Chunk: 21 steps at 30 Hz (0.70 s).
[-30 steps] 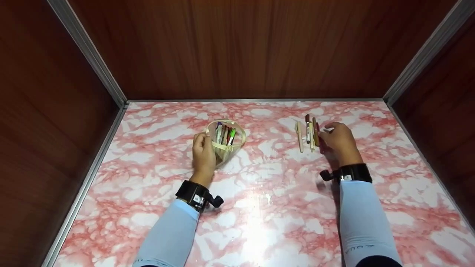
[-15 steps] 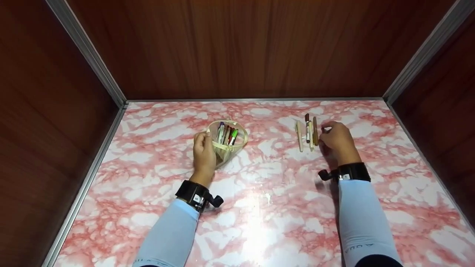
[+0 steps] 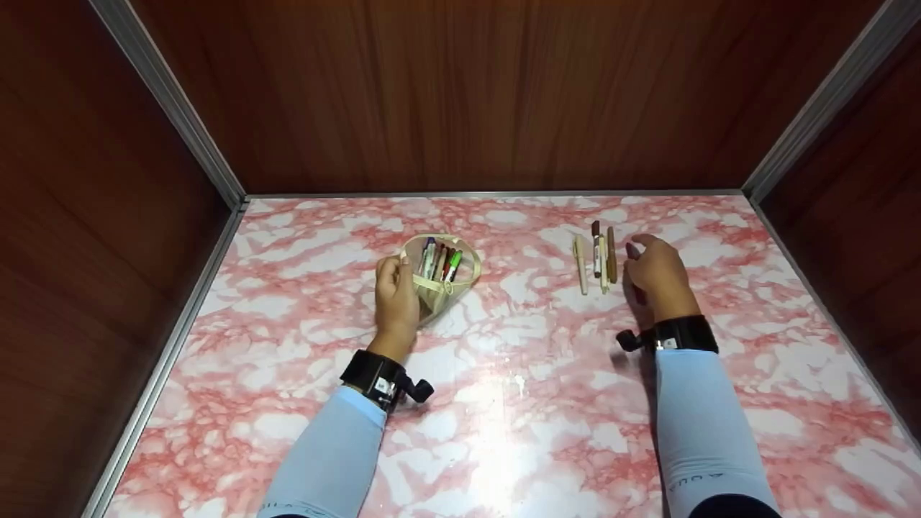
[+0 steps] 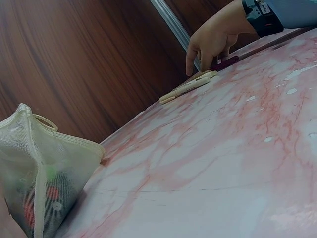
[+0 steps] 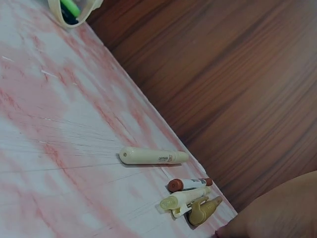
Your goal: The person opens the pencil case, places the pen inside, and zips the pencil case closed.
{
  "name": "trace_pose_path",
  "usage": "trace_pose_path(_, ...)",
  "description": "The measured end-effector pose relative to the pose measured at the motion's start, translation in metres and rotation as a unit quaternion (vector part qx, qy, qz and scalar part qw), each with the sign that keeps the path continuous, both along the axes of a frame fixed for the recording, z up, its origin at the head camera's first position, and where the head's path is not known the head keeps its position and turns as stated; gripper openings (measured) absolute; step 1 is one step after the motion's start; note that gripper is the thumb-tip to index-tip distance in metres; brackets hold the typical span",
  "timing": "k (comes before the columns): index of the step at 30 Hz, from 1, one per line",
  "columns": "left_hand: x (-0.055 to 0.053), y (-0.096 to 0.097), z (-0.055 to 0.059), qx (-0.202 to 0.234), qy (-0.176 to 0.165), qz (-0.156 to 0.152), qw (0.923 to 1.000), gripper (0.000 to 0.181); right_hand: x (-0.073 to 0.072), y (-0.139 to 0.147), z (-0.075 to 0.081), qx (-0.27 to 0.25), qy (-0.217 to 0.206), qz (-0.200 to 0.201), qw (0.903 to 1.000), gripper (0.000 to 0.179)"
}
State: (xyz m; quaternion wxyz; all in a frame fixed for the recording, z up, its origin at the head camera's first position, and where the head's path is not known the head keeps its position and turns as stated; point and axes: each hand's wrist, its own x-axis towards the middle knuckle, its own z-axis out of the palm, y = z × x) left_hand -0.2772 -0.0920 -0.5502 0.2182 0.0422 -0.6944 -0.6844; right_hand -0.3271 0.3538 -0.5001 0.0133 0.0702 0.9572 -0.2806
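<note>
My left hand grips the near left side of a pale mesh pouch, its cream-rimmed mouth wide. Several pens stand inside, among them one with a bright green cap. On the right, my right hand pinches a dark red pen low at the table, its middle covered by the fingers. Left of that hand lie a brown pen, a pale yellow pen, a white marker with dark brown ends and, a little apart, a cream pen.
The pens and pouch are on a red-and-white marbled table. Brown wood-grain panels wall it at the back and sides, with grey metal strips at the corners.
My right hand has shifted the dark red pen rightward, away from the brown pen, leaving a gap. The pouch mouth has moved slightly right; my left hand stays in place.
</note>
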Motion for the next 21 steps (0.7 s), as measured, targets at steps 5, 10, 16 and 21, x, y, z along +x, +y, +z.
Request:
trace_pose_path(5, 0.0, 0.0, -0.001, 0.002, -0.014, 0.0, 0.9999, 0.03, 0.001, 0.0, 0.001, -0.037, -0.003, -0.019, 0.9991, 0.065)
trace_pose_path(10, 0.001, -0.001, 0.0, 0.0, -0.032, -0.006, 0.9995, 0.03, 0.004, -0.001, 0.007, -0.109, 0.003, -0.049, 0.9928, 0.069)
trace_pose_path(16, 0.001, -0.002, 0.0, -0.001, -0.039, -0.006, 0.9992, 0.031, -0.001, -0.007, 0.019, -0.201, 0.052, -0.052, 0.9768, 0.071)
trace_pose_path(21, 0.001, -0.001, 0.0, -0.013, -0.028, -0.001, 0.9995, 0.034, -0.001, -0.022, 0.029, -0.259, 0.096, -0.06, 0.9592, 0.069)
